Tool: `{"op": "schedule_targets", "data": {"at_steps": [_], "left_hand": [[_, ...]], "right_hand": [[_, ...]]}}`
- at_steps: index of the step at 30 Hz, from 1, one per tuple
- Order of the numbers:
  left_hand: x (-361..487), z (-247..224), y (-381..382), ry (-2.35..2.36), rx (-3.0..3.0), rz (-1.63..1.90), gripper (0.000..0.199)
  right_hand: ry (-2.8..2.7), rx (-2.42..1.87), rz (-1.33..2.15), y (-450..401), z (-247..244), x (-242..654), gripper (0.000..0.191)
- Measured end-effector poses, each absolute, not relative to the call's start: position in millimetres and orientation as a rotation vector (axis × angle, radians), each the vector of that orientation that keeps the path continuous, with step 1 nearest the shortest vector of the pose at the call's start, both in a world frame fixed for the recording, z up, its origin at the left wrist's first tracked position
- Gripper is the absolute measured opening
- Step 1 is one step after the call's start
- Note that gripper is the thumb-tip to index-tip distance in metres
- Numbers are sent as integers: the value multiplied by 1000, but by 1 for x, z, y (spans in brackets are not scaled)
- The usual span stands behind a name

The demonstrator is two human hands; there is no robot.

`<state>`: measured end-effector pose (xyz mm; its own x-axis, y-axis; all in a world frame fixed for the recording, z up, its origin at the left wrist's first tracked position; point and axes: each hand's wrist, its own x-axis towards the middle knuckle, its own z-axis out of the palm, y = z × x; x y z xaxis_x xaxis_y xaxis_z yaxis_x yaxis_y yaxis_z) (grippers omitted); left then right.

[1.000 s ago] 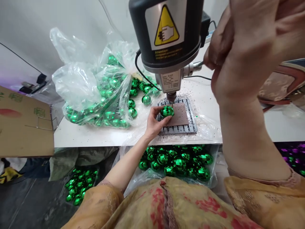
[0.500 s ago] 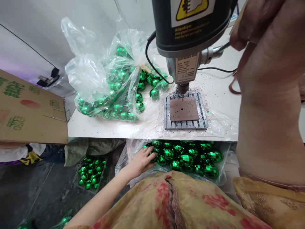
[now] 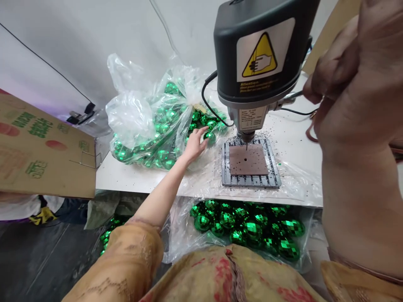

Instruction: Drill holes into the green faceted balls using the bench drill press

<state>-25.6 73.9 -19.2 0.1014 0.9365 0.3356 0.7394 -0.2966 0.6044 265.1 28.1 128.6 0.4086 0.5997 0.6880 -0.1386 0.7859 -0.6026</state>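
Note:
My left hand (image 3: 195, 144) reaches over the table to the mouth of a clear plastic bag (image 3: 129, 111) of shiny green faceted balls. Its fingers are apart, beside a loose green ball (image 3: 209, 137), with nothing held. At the right, close to the camera, my right hand (image 3: 333, 63) is wrapped round the lever (image 3: 294, 95) of a small bench drill (image 3: 256, 54). The drill bit stands above a brown square pad (image 3: 248, 160) with a dark hole, on a grey slotted base plate (image 3: 273, 181).
Below the table edge (image 3: 151, 193) lies an open plastic bag with several green balls (image 3: 252, 228). A cardboard box (image 3: 47, 147) stands at the left. Dark shavings surround the base plate, and a black cord loops beside the drill.
My left hand has moved from the balls below the table edge up to those by the bag on the table. My right hand stays on the lever. The view has shifted.

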Motion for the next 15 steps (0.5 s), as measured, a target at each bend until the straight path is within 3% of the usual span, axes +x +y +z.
{"op": "schedule_targets", "data": {"at_steps": [3, 9, 15], "left_hand": [[-21, -31, 101, 1609, 2020, 878, 46], [-15, -16, 71, 1448, 1405, 1443, 49], [16, -8, 11, 1079, 1165, 1285, 50]], "right_hand": [[-1103, -505, 429, 34, 127, 262, 48], [-1079, -422, 382, 26, 137, 252, 50], [-1180, -439, 331, 20, 141, 254, 51]]}}
